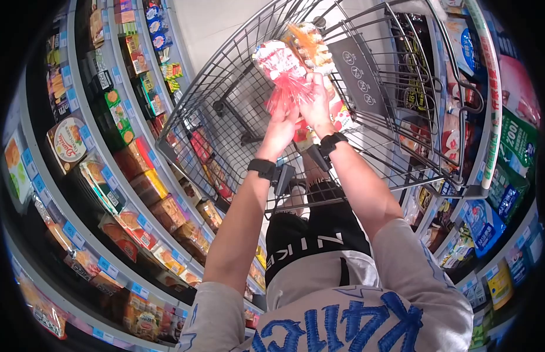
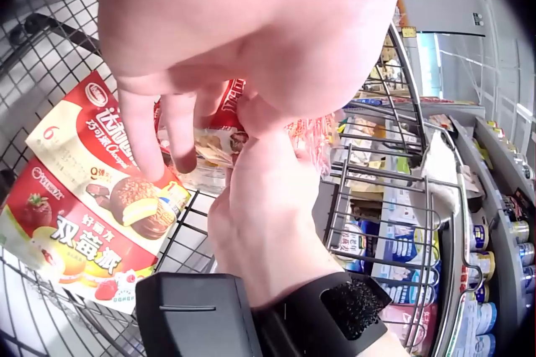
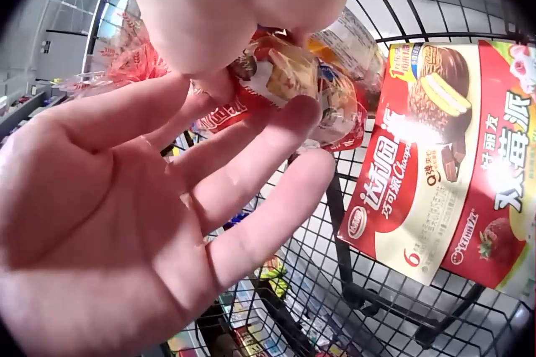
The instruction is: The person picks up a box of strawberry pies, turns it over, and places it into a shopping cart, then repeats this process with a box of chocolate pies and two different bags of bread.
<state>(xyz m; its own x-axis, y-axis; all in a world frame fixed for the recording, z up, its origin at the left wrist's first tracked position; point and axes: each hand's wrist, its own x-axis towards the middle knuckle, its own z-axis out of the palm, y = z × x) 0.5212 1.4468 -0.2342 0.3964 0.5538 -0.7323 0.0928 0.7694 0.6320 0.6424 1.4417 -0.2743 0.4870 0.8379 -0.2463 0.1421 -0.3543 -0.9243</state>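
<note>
Over the cart, both hands are at the gathered neck of a clear plastic snack bag (image 1: 278, 61) with red print. The left hand (image 1: 282, 126) pinches the bag's crinkled reddish end between thumb and forefinger; its other fingers are extended loosely in the right wrist view. Beside it, the right hand (image 1: 315, 104) grips the same neck, its fingertips partly hidden behind the left hand in the left wrist view. A red-and-cream chocolate pie box (image 3: 410, 139) and a red strawberry pie box (image 3: 498, 181) lie side by side in the cart, below the hands.
The black wire shopping cart (image 1: 225, 58) stands right in front of the person. An orange-and-white package (image 1: 312, 50) is beside the held bag. Shelves of packaged food (image 1: 134, 161) line the left; bagged goods (image 1: 483, 223) fill shelves on the right.
</note>
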